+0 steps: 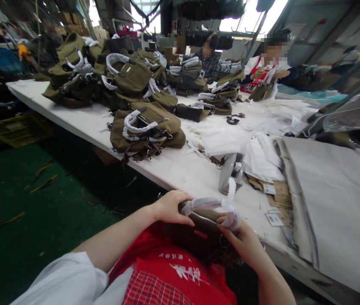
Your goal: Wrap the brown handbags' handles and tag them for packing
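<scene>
While a white-wrapped handle (203,204) is arched between the left fingers (184,219) and right fingers (227,231), the dark olive handbag (207,227) is clamped by both at its top, near the counter (180,171).

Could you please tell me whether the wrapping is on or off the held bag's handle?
On: whitish wrapping covers the visible handle.

Matt cloth, crinkled plastic
Bags (132,78) look matt cloth, handle wrap (205,203) glossy plastic, tabletop (180,169) smooth, tags (274,219) paper.
</scene>
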Demonstrator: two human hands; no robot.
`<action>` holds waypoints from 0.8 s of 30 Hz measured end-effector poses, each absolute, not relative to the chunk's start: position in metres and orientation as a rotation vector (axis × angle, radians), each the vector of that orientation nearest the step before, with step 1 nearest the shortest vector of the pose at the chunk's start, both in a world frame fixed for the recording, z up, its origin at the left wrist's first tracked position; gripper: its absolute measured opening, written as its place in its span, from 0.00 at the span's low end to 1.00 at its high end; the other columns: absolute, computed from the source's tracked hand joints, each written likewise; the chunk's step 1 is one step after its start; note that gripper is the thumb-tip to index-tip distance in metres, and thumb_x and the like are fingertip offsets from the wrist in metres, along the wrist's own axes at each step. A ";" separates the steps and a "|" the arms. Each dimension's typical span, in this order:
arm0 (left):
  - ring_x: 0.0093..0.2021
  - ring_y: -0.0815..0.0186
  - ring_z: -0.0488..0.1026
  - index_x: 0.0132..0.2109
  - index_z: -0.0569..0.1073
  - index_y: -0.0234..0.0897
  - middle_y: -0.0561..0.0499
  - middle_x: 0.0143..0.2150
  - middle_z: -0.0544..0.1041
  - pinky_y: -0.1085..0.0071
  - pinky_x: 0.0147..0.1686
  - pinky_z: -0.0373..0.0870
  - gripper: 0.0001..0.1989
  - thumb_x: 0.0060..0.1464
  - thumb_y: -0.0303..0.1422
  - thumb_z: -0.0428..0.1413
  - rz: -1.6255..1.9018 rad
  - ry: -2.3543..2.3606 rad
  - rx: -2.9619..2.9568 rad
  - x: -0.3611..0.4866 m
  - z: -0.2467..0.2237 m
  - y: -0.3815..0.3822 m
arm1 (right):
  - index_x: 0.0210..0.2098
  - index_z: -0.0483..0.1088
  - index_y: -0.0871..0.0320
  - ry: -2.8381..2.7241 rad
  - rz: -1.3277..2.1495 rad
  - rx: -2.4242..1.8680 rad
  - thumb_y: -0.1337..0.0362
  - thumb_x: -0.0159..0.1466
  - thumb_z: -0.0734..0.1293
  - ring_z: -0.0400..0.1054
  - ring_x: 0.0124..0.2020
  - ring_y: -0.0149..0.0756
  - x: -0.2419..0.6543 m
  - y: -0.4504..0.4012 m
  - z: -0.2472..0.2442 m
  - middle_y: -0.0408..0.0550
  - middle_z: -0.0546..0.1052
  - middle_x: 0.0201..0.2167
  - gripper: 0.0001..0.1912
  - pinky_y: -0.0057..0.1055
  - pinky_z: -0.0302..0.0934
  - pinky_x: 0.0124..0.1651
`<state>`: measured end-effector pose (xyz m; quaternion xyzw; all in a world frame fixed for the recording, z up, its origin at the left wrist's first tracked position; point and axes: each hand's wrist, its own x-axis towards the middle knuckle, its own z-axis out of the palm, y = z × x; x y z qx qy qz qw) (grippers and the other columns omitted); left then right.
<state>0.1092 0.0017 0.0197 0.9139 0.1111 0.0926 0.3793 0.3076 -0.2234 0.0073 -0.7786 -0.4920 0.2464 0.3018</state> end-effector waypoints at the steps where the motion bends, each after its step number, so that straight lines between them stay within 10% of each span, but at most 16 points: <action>1: 0.48 0.56 0.75 0.50 0.75 0.38 0.46 0.47 0.79 0.64 0.51 0.68 0.33 0.42 0.53 0.65 0.241 0.277 2.356 0.104 0.015 0.001 | 0.41 0.74 0.54 -1.305 0.656 -2.070 0.50 0.63 0.64 0.71 0.45 0.44 0.307 -0.222 0.008 0.50 0.77 0.44 0.16 0.40 0.65 0.49; 7: 0.44 0.60 0.75 0.39 0.75 0.36 0.47 0.40 0.79 0.66 0.47 0.67 0.11 0.58 0.40 0.56 0.290 0.413 2.414 0.105 0.005 -0.016 | 0.40 0.74 0.57 -1.265 0.662 -2.077 0.48 0.63 0.64 0.73 0.42 0.45 0.301 -0.210 0.011 0.50 0.79 0.40 0.19 0.42 0.67 0.47; 24: 0.37 0.59 0.74 0.39 0.73 0.37 0.46 0.34 0.78 0.63 0.40 0.68 0.10 0.62 0.34 0.48 0.846 0.388 2.453 0.090 0.050 -0.017 | 0.48 0.71 0.53 -1.451 -0.091 -2.050 0.54 0.60 0.70 0.68 0.52 0.48 0.276 -0.243 0.024 0.52 0.75 0.49 0.19 0.46 0.66 0.51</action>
